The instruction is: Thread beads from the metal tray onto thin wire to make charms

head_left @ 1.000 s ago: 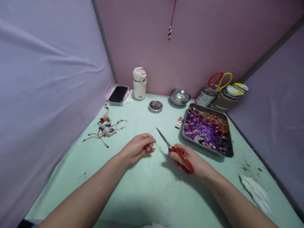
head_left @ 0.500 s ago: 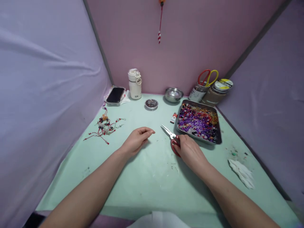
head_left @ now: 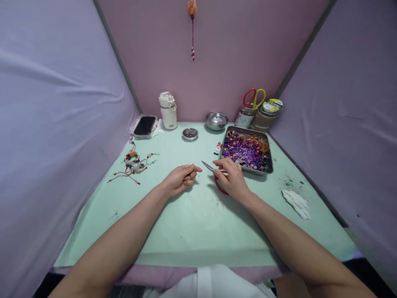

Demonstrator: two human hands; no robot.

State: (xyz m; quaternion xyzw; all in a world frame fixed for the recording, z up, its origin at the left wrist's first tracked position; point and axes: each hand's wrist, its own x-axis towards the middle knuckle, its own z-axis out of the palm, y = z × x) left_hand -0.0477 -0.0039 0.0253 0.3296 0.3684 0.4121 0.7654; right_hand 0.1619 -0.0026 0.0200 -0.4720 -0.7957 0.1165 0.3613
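Note:
My left hand (head_left: pixel 179 181) is closed in a pinch above the table, its index finger stretched toward the right. Whatever lies between thumb and finger is too small to make out. A pair of red-handled scissors (head_left: pixel 207 166) lies on the table with its blades pointing toward my left fingertips. Over its handles hovers my right hand (head_left: pixel 233 181), thumb and fingers apart, hiding part of the red loops. A metal tray (head_left: pixel 271 167) full of purple, red, clear and black beads sits just beyond my right hand.
Beaded strings (head_left: pixel 133 165) lie at the left, below a phone (head_left: pixel 145 125) and a white bottle (head_left: pixel 168 111). At the back are a small round container (head_left: pixel 190 133), a steel bowl (head_left: pixel 216 121) and jars (head_left: pixel 264 120). A lighter (head_left: pixel 217 148) and white cloth (head_left: pixel 296 203) lie at the right.
My right hand has let go of the scissors and its fingers have spread. My left hand keeps its pinch, with the index finger now more extended. The view has turned slightly right.

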